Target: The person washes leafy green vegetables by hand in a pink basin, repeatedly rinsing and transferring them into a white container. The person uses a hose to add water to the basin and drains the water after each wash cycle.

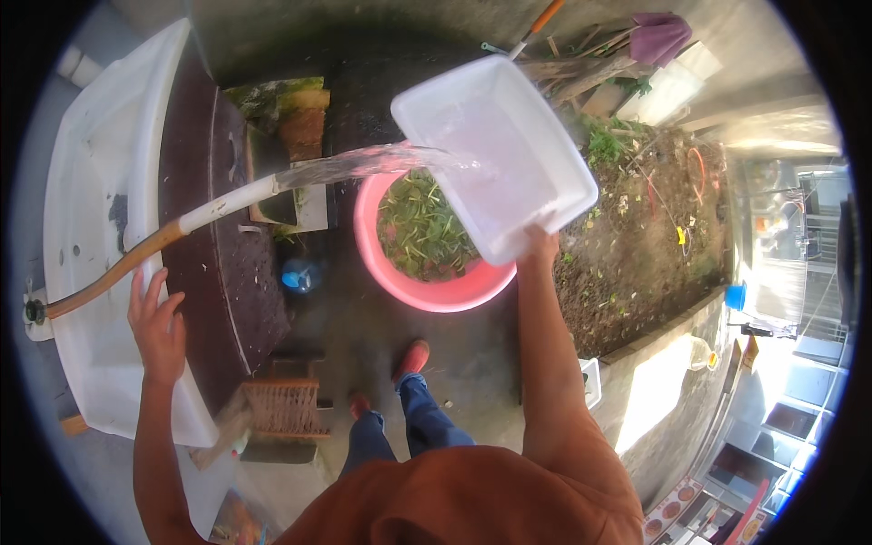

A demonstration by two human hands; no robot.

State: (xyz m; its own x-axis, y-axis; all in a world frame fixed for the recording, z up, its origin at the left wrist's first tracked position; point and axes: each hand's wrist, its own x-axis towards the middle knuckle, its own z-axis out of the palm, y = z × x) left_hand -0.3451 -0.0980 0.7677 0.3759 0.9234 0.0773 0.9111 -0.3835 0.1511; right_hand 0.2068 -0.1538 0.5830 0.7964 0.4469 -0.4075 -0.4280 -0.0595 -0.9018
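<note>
My right hand (540, 244) grips the near corner of a white plastic basin (507, 146), held tilted above a pink tub (436, 298). Green leafy vegetables (422, 228) fill much of the tub. Water (368, 162) streams out of a hose with a white pipe end (231, 203) and lands in the basin. The hose's brown part (116, 276) runs back to a tap (34, 311) at the far left. Beneath the hose, my left hand (158, 327) has its fingers spread at the rim of a white sink (146, 157); whether they touch it I cannot tell.
A clear bottle with a blue end (298, 276) lies on the wet floor left of the tub. A small woven stool (283, 407) stands beside the sink cabinet (204, 225). To the right lies a soil bed (633, 225) with a low wall (664, 320). Sticks (579, 68) lean behind the basin.
</note>
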